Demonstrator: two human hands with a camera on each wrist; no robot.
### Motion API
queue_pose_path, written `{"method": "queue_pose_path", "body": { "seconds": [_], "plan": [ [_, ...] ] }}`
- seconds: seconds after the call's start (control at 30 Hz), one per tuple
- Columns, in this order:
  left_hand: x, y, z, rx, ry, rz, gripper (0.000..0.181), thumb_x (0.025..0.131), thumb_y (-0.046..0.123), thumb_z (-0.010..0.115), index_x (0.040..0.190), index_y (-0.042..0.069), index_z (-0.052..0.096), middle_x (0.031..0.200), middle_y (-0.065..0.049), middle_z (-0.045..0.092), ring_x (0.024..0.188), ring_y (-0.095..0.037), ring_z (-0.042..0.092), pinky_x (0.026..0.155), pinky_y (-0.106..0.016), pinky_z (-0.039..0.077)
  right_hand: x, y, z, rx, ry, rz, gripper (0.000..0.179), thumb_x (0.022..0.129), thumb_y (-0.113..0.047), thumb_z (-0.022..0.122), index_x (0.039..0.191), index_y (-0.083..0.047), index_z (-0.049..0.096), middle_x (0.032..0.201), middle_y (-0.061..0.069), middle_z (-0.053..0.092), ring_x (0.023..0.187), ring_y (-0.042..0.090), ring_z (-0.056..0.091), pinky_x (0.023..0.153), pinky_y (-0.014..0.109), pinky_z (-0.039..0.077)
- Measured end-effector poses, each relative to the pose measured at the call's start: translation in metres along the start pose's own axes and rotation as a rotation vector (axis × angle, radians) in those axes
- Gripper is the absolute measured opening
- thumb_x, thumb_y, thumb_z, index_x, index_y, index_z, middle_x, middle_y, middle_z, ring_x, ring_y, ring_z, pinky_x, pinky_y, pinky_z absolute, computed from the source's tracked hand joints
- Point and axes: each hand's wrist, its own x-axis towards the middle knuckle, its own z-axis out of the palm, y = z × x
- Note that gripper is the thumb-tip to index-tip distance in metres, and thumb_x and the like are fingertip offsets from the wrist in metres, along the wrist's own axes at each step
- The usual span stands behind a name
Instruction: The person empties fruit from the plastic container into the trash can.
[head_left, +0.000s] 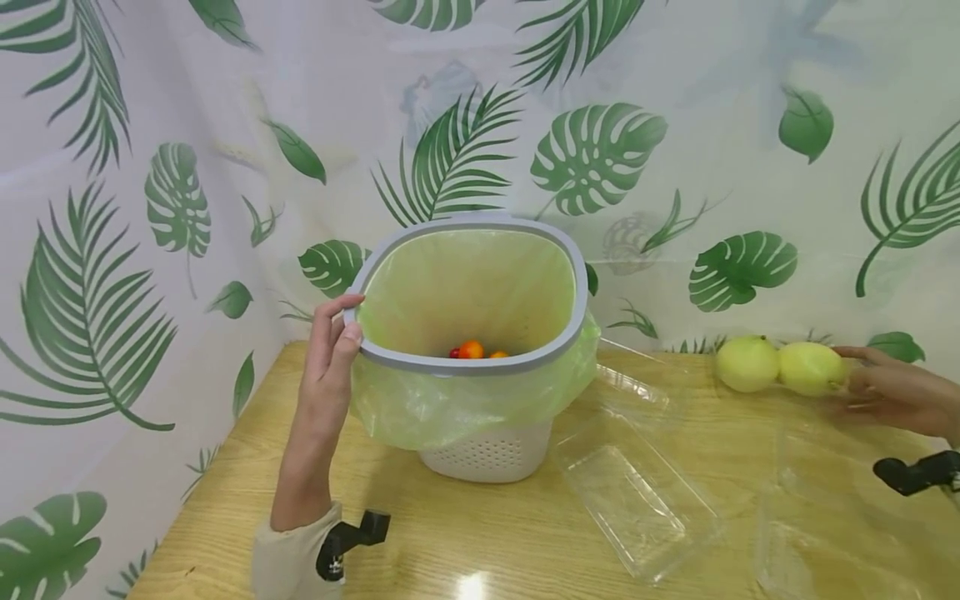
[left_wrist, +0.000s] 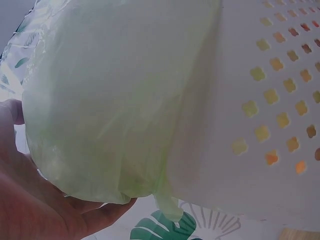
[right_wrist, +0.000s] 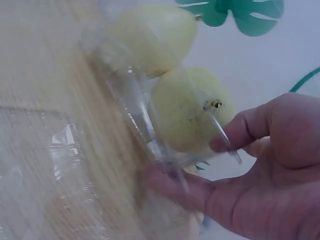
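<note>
A white bin (head_left: 480,457) with a perforated wall and a grey rim (head_left: 457,367) stands on the table, lined with a light green plastic bag (head_left: 420,408). My left hand (head_left: 327,367) grips the rim at its left side, thumb outside. In the left wrist view that hand (left_wrist: 45,200) curls round the bag's overhang. Several small orange and red fruits (head_left: 471,350) lie inside the bin. At the right, my right hand (head_left: 896,392) pinches the end of a clear plastic tray (right_wrist: 145,125). Two yellow-green pears (head_left: 747,364) lie side by side in it.
Clear plastic trays (head_left: 637,500) lie on the wooden table (head_left: 420,542) right of the bin, with more clear plastic (head_left: 810,550) at the front right. A white curtain with green leaves (head_left: 480,108) hangs close behind the bin and along the left.
</note>
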Motion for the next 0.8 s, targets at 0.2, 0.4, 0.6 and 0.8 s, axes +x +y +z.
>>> {"method": "queue_pose_path", "body": {
  "seconds": [0.2, 0.4, 0.6, 0.8],
  "plan": [
    [-0.001, 0.001, 0.003, 0.019, 0.004, -0.016, 0.040, 0.109, 0.028, 0.041, 0.145, 0.012, 0.043, 0.154, -0.008, 0.040, 0.137, -0.026, 0.042, 0.113, -0.057, 0.020, -0.011, 0.001, -0.010, 0.081, 0.000, -0.053, 0.093, 0.104, 0.001, 0.041, 0.156, -0.024, -0.032, 0.117, 0.025, 0.047, 0.100, 0.026, 0.069, 0.099, 0.050, 0.050],
    [0.000, 0.003, 0.004, 0.015, 0.001, -0.018, 0.041, 0.109, 0.029, 0.041, 0.146, 0.011, 0.043, 0.151, -0.011, 0.043, 0.133, -0.028, 0.044, 0.113, -0.056, 0.020, -0.025, -0.005, -0.006, 0.189, -0.028, -0.104, 0.093, 0.107, 0.000, 0.042, 0.157, -0.037, -0.027, 0.143, 0.045, 0.018, 0.097, 0.018, 0.070, 0.100, 0.049, 0.050],
    [0.001, 0.005, 0.004, 0.020, 0.008, -0.023, 0.040, 0.109, 0.027, 0.039, 0.146, 0.011, 0.042, 0.149, -0.012, 0.045, 0.130, -0.026, 0.045, 0.112, -0.054, 0.021, -0.041, -0.009, 0.000, 0.475, -0.098, -0.226, 0.083, 0.108, 0.005, 0.034, 0.160, -0.047, -0.006, 0.122, 0.011, 0.055, 0.099, 0.027, 0.072, 0.095, 0.046, 0.054],
    [0.000, 0.005, 0.005, 0.021, 0.011, -0.034, 0.040, 0.109, 0.026, 0.039, 0.146, 0.009, 0.042, 0.146, -0.014, 0.048, 0.123, -0.023, 0.048, 0.110, -0.049, 0.024, -0.056, -0.011, 0.010, 0.721, -0.291, -0.349, 0.074, 0.109, 0.005, 0.025, 0.157, -0.049, 0.010, 0.118, 0.010, 0.064, 0.108, 0.039, 0.069, 0.096, 0.048, 0.053]
  ]
}}
